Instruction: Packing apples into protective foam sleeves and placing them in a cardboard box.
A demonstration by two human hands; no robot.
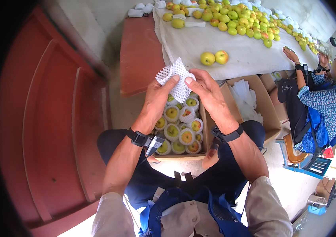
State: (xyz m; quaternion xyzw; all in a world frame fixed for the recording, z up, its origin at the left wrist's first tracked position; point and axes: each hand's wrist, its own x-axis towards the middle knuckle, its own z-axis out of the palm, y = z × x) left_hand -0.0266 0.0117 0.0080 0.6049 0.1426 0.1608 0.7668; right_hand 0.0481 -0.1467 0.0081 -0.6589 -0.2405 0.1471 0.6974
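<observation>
Both of my hands hold a white foam mesh fruit net (177, 80) in front of me. My left hand (160, 93) pinches its left side with the thumb on top, and my right hand (206, 89) grips its right side. I cannot tell if anything is inside the net. Below my hands a cardboard box (206, 130) between my legs holds several apples in foam nets (171, 132). Two bare apples (207, 58) (222, 57) sit close together on the cloth-covered table just beyond my hands.
A large pile of apples (233, 15) lies on the white table cloth (182, 40). At right stands an open cardboard box (264, 97) with white foam nets (245, 96). A co-worker (325, 97) sits farther right. A red wooden door (52, 127) is at left.
</observation>
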